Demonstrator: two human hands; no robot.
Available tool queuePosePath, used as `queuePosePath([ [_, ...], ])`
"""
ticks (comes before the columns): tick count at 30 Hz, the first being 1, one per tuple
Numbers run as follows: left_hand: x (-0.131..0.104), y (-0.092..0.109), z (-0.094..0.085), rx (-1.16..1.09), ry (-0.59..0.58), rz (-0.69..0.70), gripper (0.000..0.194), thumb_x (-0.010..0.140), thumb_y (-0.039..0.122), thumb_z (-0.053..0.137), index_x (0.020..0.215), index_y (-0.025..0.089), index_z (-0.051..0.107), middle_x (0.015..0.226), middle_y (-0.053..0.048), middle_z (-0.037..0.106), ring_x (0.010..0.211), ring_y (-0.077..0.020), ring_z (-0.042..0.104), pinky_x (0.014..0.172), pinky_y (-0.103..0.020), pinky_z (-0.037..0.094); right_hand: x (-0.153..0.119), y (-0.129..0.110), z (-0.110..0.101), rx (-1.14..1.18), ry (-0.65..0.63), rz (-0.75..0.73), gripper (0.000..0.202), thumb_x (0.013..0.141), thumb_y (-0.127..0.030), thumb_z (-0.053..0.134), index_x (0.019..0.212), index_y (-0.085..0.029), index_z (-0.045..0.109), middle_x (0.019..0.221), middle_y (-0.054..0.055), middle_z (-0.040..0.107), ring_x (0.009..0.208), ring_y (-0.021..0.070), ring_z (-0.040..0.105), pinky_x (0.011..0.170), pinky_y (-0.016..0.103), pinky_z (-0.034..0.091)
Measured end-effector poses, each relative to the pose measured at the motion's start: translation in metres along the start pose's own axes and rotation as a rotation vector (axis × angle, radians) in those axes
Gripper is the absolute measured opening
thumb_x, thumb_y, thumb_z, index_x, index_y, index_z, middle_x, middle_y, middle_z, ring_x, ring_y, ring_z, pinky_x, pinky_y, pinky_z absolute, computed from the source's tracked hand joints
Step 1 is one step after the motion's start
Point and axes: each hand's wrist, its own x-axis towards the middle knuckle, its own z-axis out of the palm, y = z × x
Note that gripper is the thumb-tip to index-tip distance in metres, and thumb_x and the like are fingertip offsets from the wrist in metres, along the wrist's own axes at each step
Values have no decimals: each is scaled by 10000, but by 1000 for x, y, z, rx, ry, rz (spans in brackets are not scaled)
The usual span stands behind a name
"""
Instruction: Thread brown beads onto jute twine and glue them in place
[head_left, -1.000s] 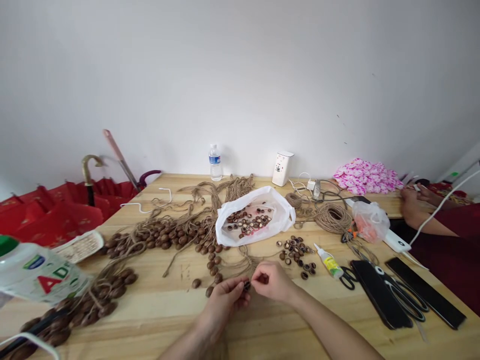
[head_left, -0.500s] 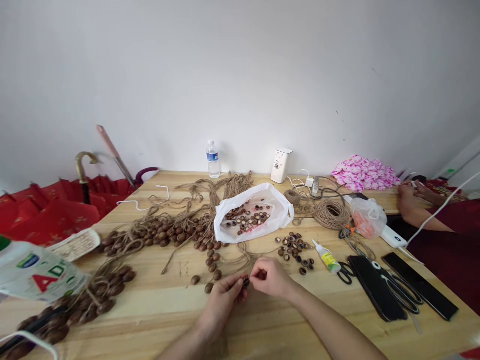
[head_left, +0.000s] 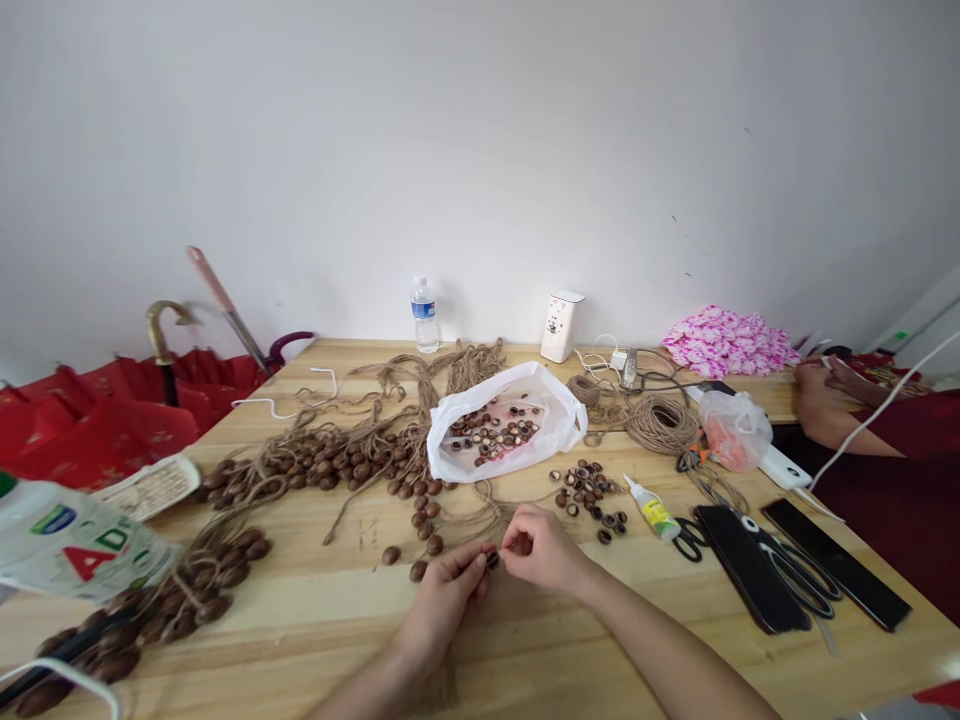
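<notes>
A small, dark nutshell [head_left: 492, 561] is pinched in the left hand [head_left: 444, 600], above the near part of the worktop [head_left: 300, 648].
The nutshell looks rounded and nearly black on the side which shows, with a small pale glint; the fingers hide a part of it, and finer marks are too small to tell. It is about midway between the left and right edges of the worktop, held between thumb and fingers. The right hand [head_left: 546, 550] is just beside it, its thumb and forefinger tips pressed together; I cannot tell if something thin is between them. Toward the far edge, a white plastic bag [head_left: 480, 474] holds many opened shells, and loose shells [head_left: 589, 482] lie to its right. Toward the left edge, glossy brown nuts [head_left: 324, 468] lie among tan cords [head_left: 480, 368].
</notes>
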Motion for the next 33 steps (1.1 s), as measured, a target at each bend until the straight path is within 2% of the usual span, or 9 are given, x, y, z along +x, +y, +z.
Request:
queuePosePath([
  [10,-2,3,2,-88,8,-32,415,565,417,749,838,107,703,437,39,512,434,-88,382,461,-226,225,-2,-4,-4,-30,9,-21,66,681,-111,619,638,-161,618,683,-10,533,538,77,475,490,174,374],
  [18,-4,1,2,-272,-119,-139,380,595,375,758,857,115,665,430,43,508,394,-76,389,432,-217,242,0,-13,-13,92,10,-11,92,706,-141,605,631,-164,653,661,2,552,557,95,507,504,195,382],
  [21,-4,1,2,-337,-96,-146,373,573,334,784,846,109,665,541,11,576,415,-65,405,426,-213,269,4,-10,-28,210,149,62,103,764,-218,576,705,-169,645,615,-4,554,541,104,507,491,203,382],
  [23,-5,3,2,-377,-83,-158,367,558,297,799,841,105,665,641,-17,620,431,-56,414,425,-212,288,8,-1,-46,362,292,198,180,812,-335,545,807,-170,620,500,-41,493,434,96,454,419,197,348],
  [24,-5,3,2,-390,-83,-168,359,558,281,801,839,105,665,669,-25,628,435,-54,417,424,-211,293,11,5,-57,427,391,262,236,816,-396,538,786,-170,599,452,-56,453,398,92,421,389,192,320],
  [26,-6,4,3,-403,-92,-184,334,569,257,796,836,105,666,680,-26,627,441,-52,421,423,-209,300,13,18,-80,503,673,317,377,817,-516,481,650,-180,521,406,-69,383,346,79,347,335,187,244],
  [28,-7,3,3,-412,-102,-191,319,574,247,795,832,106,670,679,-21,622,447,-52,426,425,-207,308,12,31,-100,476,832,304,366,792,-537,506,706,-182,520,473,-61,431,371,76,366,349,185,268],
  [30,-7,3,3,-421,-107,-192,321,573,247,797,835,108,674,689,-18,621,455,-52,432,427,-204,316,9,40,-115,417,878,293,340,783,-522,533,782,-182,537,540,-48,485,399,78,387,378,191,300],
  [33,-7,3,2,-430,-110,-187,330,574,252,797,847,110,679,669,-9,612,458,-53,433,428,-203,320,3,47,-124,161,788,275,315,829,-466,484,786,-167,572,590,-8,540,477,110,456,441,213,350],
])
